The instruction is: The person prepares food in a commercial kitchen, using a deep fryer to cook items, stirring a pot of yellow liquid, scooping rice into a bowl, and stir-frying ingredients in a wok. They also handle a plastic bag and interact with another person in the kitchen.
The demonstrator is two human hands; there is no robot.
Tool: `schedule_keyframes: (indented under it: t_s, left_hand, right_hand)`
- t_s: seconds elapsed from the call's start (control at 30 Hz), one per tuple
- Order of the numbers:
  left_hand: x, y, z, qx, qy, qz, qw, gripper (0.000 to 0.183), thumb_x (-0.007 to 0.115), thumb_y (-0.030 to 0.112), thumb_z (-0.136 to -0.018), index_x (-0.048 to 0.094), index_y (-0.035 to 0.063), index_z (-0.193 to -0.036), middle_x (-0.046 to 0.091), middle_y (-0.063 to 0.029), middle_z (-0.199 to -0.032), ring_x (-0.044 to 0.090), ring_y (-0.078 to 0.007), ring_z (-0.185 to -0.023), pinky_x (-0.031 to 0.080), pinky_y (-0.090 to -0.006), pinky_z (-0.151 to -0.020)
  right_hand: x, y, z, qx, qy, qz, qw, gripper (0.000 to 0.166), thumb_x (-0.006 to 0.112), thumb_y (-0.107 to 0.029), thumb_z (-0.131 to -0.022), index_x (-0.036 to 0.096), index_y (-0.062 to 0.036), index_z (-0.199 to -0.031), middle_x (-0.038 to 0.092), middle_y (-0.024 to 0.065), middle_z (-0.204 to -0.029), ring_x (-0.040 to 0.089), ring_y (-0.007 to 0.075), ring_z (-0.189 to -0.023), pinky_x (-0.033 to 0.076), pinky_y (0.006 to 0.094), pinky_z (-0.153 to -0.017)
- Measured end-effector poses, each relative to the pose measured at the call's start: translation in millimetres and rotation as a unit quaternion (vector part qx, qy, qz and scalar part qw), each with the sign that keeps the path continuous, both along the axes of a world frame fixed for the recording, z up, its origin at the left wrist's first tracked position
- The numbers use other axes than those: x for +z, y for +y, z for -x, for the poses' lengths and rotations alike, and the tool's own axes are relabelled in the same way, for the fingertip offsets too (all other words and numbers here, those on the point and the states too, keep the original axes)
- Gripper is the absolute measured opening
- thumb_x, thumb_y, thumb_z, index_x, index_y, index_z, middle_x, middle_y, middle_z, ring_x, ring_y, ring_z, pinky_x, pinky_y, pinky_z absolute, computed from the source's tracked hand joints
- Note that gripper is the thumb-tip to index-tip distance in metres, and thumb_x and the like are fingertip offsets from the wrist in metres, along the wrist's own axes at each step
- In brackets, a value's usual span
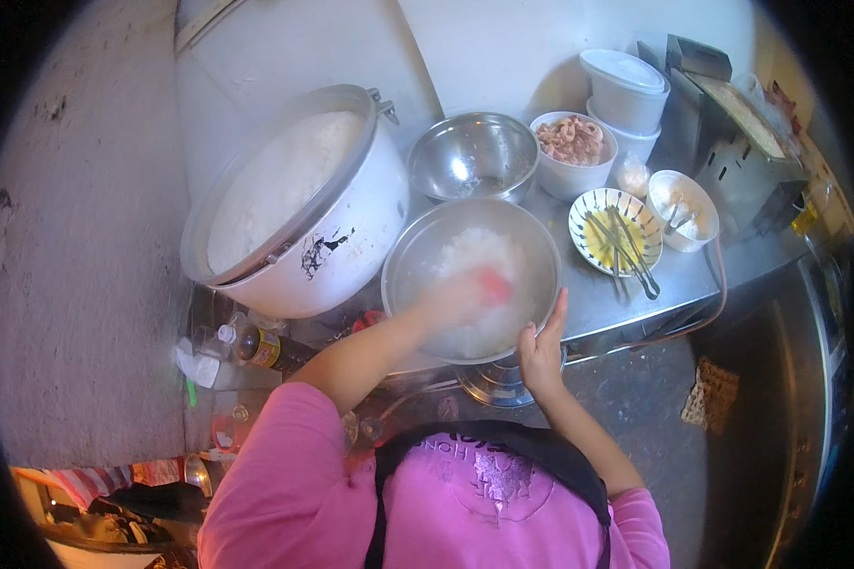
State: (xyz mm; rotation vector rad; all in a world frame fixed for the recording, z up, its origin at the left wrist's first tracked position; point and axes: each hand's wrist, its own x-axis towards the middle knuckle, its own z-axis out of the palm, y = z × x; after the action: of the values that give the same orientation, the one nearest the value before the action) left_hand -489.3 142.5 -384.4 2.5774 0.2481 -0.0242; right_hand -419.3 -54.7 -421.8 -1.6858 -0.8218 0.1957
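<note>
My left hand (459, 295), blurred, reaches into a wide metal bowl (539, 259) around a red utensil (493, 286); the blur hides its exact kind. White rice (477, 249) lies in this bowl, beside and under the hand. My right hand (541, 352) grips the bowl's near right rim. Left of the bowl, a large white rice pot (349, 242) stands tilted, full of white rice (285, 185). Behind, an empty steel mixing bowl (470, 153) touches or nearly touches the front bowl.
On the steel counter (591, 313), a patterned bowl (580, 245) holds yellow liquid and metal tongs (637, 263). Nearby stand a tub of raw meat (573, 174), stacked white tubs (630, 96) and a white bowl (708, 231). A dark bottle (267, 348) lies left. A hose (721, 277) hangs right.
</note>
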Motion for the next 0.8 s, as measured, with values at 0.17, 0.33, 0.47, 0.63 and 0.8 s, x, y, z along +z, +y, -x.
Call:
schedule_keyframes:
  t_s: [0.17,0.33,0.47,0.63,0.8]
  left_hand:
    - [48,-9,-1,-0.140,-0.100,-0.188,0.967,0.024,0.066,0.015,-0.071,0.066,-0.0037,-0.086,0.048,-0.0249,-0.128,0.048,-0.0372,-0.119,0.047,-0.0395,-0.093]
    - [105,0,40,-0.128,-0.072,-0.274,0.951,0.020,0.068,0.012,-0.069,0.062,-0.0029,-0.081,0.045,-0.0247,-0.129,0.050,-0.0379,-0.116,0.048,-0.0397,-0.091]
    - [216,11,54,-0.097,-0.222,-0.243,0.939,0.019,0.064,0.014,-0.073,0.062,-0.0042,-0.079,0.048,-0.0252,-0.126,0.052,-0.0377,-0.111,0.049,-0.0402,-0.088]
    - [301,149,85,0.137,-0.117,-0.256,0.950,0.024,0.068,0.021,-0.069,0.054,0.0017,-0.064,0.062,-0.0187,-0.080,0.063,-0.0287,-0.087,0.049,-0.0370,-0.069]
    - [275,244,111,0.233,0.147,-0.190,0.942,0.036,0.068,0.035,-0.067,0.061,0.0001,-0.062,0.059,-0.0180,-0.065,0.059,-0.0244,-0.066,0.044,-0.0381,-0.059]
  right_hand:
    - [1,-1,-6,-0.014,0.027,0.018,0.999,0.073,0.043,-0.011,-0.087,0.004,0.0044,-0.146,0.017,0.0277,-0.149,0.021,0.0371,-0.138,0.016,0.0383,-0.113]
    - [4,3,3,0.005,0.039,0.019,0.999,0.072,0.042,-0.008,-0.088,0.003,0.0000,-0.148,0.013,0.0250,-0.151,0.017,0.0341,-0.140,0.015,0.0369,-0.113]
    - [-1,-3,-2,-0.004,0.078,-0.016,0.997,0.074,0.045,-0.011,-0.085,0.005,0.0025,-0.147,0.015,0.0250,-0.151,0.017,0.0352,-0.140,0.012,0.0388,-0.114]
    - [13,-1,7,-0.009,0.111,-0.016,0.994,0.072,0.041,-0.017,-0.089,0.003,-0.0009,-0.148,0.012,0.0231,-0.152,0.015,0.0332,-0.140,0.011,0.0401,-0.113]
    - [15,4,10,-0.017,0.111,0.002,0.994,0.071,0.041,-0.020,-0.091,0.002,-0.0027,-0.148,0.010,0.0221,-0.152,0.013,0.0325,-0.141,0.010,0.0420,-0.114]
